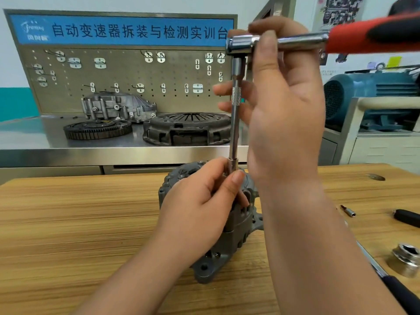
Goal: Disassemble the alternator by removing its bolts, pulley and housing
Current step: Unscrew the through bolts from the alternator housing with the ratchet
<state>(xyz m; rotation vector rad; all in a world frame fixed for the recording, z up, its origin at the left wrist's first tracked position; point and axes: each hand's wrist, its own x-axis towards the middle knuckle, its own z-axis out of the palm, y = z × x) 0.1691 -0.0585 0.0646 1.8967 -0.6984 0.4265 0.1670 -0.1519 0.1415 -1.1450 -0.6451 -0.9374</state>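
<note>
Alternator (239,233), grey slotted casting, stands on wooden table (68,212).

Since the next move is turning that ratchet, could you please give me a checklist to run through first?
1. Extension bar upright over the alternator: ok.
2. Socket seated on the bolt: cannot tell, the left hand hides it.
3. Left hand pinches the bar's lower end: ok.
4. Right hand holds the ratchet at its head: ok.
5. Alternator clamped to the table: not ok, no clamp shows.
</note>
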